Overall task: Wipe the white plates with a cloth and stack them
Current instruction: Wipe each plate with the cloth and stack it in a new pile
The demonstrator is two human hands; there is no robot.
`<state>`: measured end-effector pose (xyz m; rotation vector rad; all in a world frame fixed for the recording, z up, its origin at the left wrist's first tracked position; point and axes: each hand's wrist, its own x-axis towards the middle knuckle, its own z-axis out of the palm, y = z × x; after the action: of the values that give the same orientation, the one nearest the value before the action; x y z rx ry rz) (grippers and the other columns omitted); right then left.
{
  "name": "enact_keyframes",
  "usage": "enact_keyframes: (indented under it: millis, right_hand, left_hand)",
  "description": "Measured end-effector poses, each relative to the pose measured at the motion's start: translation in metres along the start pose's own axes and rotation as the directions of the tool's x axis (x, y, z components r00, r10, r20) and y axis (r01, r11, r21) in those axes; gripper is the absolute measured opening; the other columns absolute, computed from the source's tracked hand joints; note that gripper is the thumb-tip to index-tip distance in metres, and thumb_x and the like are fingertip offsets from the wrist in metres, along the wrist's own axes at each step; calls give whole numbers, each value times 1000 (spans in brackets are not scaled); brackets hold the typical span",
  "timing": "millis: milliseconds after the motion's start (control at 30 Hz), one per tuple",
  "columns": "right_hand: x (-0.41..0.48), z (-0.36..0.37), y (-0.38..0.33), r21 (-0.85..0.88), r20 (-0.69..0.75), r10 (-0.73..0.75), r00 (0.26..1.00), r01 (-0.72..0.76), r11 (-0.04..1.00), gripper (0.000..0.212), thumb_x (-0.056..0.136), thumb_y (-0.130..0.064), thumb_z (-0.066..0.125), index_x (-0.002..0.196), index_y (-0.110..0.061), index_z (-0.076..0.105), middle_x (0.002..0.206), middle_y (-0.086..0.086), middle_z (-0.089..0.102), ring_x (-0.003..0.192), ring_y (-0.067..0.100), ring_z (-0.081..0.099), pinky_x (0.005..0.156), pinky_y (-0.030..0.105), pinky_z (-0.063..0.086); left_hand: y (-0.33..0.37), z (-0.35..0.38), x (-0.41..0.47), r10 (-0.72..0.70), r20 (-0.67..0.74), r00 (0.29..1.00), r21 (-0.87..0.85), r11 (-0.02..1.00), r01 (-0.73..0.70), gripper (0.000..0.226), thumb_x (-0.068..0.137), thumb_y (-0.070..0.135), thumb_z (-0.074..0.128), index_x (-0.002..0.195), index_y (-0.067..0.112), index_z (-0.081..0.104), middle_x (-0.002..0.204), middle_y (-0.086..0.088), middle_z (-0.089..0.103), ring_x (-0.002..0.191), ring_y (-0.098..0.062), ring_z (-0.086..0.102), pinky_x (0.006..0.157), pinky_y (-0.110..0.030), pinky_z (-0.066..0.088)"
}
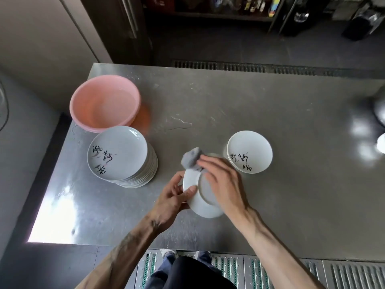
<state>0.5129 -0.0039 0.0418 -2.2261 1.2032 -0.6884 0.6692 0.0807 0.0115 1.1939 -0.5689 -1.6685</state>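
The left hand point(173, 197) pinches the left rim of a white plate point(200, 203), thumb on its upturned underside and fingers beneath, holding it tilted above the steel table point(281, 205). The right hand point(223, 180) lies over the plate's far edge, its blurred fingers closed on a bunched grey cloth point(190, 158) that sticks out just beyond them. Well left of the held plate stands a tall stack of plates point(119, 153) with a pink basin point(100, 109) beyond it, and just right of the cloth hand sits a shorter pile point(250, 151).
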Motion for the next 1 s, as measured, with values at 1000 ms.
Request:
enact_keyframes:
  millis: [1000]
  right_hand:
    - [15,-62,-27,24,-157,184,970,-183,983,32,95,1,61,124,-8,73,119,6,75,97,18,69,91,25,50]
  left_hand:
    - [50,0,-50,193,-53,980,-75,978,-196,37,94,16,67,131,16,59,114,-10,69,100,-21,67,75,-37,59]
